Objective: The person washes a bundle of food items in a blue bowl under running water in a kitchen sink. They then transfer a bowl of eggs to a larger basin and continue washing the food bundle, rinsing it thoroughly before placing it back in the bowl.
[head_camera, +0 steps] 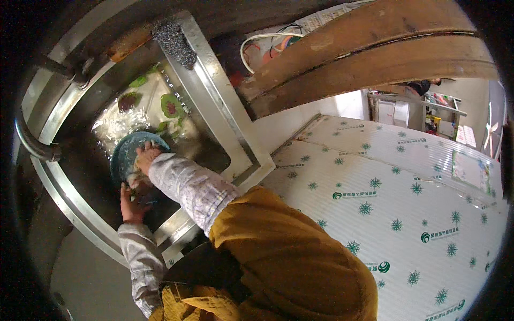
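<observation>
A metal sink point(209, 92) holds water with green and dark red leaves point(171, 106) in it. Inside it a round blue-green bowl point(120, 154) lies at the near side. My right hand point(147, 156) reaches into this bowl, fingers bent, over pale, wet pieces point(134, 179) that are too blurred to name. Below the bowl's lower edge is my left hand point(132, 206), thumb and fingers spread beside the same pale pieces. Whether either hand grips anything is hidden by the water and the blur.
A curved metal faucet point(38, 148) reaches over the sink's left rim. A dark scouring pad point(174, 42) rests on the upper rim. Brown boards point(361, 56) stand at upper right, above a white corrugated sheet point(361, 208) with green prints. Farther back is a shelf point(441, 116) with goods.
</observation>
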`<action>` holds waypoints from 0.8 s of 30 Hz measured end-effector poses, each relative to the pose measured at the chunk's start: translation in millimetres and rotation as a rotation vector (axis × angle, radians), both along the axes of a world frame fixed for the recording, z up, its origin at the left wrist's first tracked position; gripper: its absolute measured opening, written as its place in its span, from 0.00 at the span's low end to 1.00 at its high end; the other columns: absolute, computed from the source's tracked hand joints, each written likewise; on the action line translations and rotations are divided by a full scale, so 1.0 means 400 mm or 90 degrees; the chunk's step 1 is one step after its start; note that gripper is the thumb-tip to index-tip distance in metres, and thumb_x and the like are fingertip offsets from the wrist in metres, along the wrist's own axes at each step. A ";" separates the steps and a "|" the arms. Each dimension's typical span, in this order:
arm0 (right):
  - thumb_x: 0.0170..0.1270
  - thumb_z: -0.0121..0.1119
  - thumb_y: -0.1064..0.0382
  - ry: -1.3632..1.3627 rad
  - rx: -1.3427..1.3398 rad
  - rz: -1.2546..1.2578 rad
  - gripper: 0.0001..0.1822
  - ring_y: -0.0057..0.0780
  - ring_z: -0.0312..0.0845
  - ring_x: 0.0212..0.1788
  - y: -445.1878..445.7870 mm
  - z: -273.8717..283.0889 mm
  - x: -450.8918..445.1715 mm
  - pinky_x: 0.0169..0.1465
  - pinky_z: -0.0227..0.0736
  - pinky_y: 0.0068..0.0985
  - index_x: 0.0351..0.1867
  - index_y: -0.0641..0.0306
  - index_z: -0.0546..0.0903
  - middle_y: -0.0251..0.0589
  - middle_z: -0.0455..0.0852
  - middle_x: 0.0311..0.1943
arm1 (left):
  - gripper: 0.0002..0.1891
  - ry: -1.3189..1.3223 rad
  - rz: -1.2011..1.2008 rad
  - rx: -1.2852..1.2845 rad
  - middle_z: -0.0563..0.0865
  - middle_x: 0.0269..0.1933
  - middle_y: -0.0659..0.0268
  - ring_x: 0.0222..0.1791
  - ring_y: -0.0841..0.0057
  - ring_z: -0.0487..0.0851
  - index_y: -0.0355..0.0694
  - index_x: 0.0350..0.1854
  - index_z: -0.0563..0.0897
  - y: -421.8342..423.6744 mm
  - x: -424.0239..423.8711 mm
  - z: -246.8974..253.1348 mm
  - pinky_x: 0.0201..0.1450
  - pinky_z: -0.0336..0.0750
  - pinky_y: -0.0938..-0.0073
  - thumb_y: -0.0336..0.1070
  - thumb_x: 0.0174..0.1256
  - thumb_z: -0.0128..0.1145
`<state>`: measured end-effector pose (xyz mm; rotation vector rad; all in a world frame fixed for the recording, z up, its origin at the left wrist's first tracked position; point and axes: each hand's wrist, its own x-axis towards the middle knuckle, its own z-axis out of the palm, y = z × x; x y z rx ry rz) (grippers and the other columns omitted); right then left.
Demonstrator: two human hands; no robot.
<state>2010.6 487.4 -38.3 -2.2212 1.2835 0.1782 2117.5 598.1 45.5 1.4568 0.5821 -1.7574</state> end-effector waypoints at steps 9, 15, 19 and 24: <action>0.46 0.60 0.58 -0.138 0.522 0.294 0.14 0.37 0.77 0.34 -0.018 0.038 -0.016 0.32 0.72 0.34 0.35 0.59 0.79 0.39 0.81 0.33 | 0.36 0.002 0.021 -0.137 0.63 0.61 0.59 0.58 0.57 0.65 0.52 0.62 0.59 0.012 0.014 -0.116 0.50 0.63 0.45 0.62 0.52 0.50; 0.48 0.60 0.53 -0.451 0.716 0.127 0.09 0.20 0.73 0.24 -0.030 0.242 -0.026 0.26 0.70 0.24 0.25 0.54 0.82 0.29 0.81 0.23 | 0.19 -0.420 -0.453 -0.463 0.75 0.48 0.62 0.47 0.66 0.74 0.45 0.46 0.72 -0.035 -0.024 -0.125 0.44 0.69 0.61 0.46 0.53 0.54; 0.55 0.50 0.49 -0.413 0.349 0.068 0.13 0.43 0.77 0.34 -0.029 0.234 -0.003 0.38 0.72 0.37 0.29 0.51 0.82 0.41 0.82 0.31 | 0.08 -0.590 -0.571 -0.450 0.82 0.40 0.63 0.40 0.72 0.79 0.41 0.35 0.81 -0.023 -0.039 -0.136 0.40 0.74 0.72 0.34 0.53 0.57; 0.59 0.43 0.40 -0.092 0.283 0.131 0.25 0.46 0.75 0.47 -0.134 0.133 -0.059 0.51 0.67 0.37 0.42 0.54 0.79 0.46 0.80 0.44 | 0.19 -0.131 0.189 -0.025 0.80 0.43 0.62 0.41 0.66 0.79 0.40 0.51 0.71 -0.097 -0.158 0.009 0.41 0.74 0.62 0.46 0.62 0.46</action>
